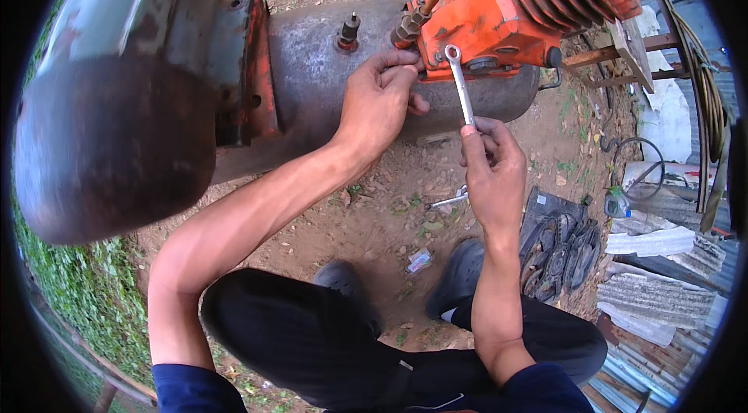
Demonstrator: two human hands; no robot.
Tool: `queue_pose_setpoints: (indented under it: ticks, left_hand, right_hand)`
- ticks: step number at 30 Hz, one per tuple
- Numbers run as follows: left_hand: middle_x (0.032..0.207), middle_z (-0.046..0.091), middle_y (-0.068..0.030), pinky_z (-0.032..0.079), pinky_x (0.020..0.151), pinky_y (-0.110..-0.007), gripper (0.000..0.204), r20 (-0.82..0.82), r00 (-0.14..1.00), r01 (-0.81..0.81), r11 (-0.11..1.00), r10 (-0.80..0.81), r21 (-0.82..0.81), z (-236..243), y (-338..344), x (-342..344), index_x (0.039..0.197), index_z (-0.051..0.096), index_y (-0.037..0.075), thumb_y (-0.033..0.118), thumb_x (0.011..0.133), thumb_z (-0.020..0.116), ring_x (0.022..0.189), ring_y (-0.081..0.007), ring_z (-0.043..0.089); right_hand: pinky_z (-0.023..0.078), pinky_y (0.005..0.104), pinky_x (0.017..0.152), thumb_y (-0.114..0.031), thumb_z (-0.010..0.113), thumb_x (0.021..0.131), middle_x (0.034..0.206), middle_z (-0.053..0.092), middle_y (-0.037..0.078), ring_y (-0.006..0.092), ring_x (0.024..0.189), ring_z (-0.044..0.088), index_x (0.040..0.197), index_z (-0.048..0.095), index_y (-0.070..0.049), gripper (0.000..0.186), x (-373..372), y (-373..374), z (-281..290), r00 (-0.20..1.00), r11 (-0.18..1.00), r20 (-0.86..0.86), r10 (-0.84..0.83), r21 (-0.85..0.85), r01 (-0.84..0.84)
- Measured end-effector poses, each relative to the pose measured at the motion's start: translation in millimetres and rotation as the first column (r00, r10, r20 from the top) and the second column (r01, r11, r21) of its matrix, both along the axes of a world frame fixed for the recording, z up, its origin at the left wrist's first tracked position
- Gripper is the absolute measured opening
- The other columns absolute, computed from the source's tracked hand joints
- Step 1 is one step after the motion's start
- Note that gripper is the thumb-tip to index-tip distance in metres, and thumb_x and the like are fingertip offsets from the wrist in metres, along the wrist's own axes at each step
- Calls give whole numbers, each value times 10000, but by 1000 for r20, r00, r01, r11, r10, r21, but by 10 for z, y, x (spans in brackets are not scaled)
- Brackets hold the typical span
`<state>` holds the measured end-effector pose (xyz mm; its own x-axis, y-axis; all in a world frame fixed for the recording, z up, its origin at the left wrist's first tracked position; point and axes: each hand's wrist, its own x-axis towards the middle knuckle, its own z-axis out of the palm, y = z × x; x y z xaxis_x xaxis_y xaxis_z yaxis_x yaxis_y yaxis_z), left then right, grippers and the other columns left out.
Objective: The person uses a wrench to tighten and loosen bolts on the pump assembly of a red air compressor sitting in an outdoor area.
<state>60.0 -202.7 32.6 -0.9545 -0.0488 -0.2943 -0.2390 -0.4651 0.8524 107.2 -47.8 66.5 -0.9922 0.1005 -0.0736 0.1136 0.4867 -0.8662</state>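
Observation:
My right hand [496, 171] grips the lower end of a silver combination wrench [461, 90]. The wrench points up, and its ring end lies over the lower part of an orange finned compressor pump [475, 15]. My left hand [382, 97] reaches to the pump's lower left corner, just below a brass pipe fitting [411, 26]. Its fingers are curled against the corner; whatever they may pinch there is hidden. Under the pump runs a worn grey cylindrical tank [304, 39], with a dark valve [349, 31] standing up from its top.
A large rusty grey rounded housing [117, 140] fills the left. Another wrench [448, 200] lies on the dirt beneath the tank. Black ribbed parts [557, 249] sit right of my feet. Corrugated sheets [662, 296] and a coiled hose [705, 93] are at the far right.

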Motion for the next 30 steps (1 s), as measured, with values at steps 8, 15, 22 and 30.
queue_pose_setpoints:
  ticks: [8,15,22,30]
  left_hand:
    - [972,673,-102,493,634,-250,289,124,992,-10,1000,13,-29,59,24,-65,1105,539,-40,174,921,598,624,-132,609]
    - [938,686,-110,510,633,-253,285,136,985,-102,994,107,-45,100,159,-106,1051,576,-36,173,879,667,678,-149,647]
    - [946,686,-123,529,659,-250,252,128,983,-118,984,135,-137,81,205,-138,1048,589,-32,149,884,653,724,-154,664]
    - [1031,669,-119,526,715,-265,245,215,961,-156,983,174,-99,145,167,-89,1047,597,24,226,911,619,832,-190,683]
  right_hand:
    - [324,212,464,-137,602,920,600,528,-23,21,534,417,911,584,21,159,-64,-151,224,977,977,185,-103,-163,134]
    - [351,209,457,-137,595,927,630,567,-5,13,533,449,919,585,21,159,-67,-163,195,968,966,214,-128,-196,171]
    - [383,239,420,-135,566,937,615,570,28,53,478,498,929,567,11,146,37,-71,218,956,974,293,-30,-205,94]
    - [421,245,363,-155,505,973,655,505,34,113,403,519,997,502,-10,147,-3,-200,117,896,854,424,134,-508,114]
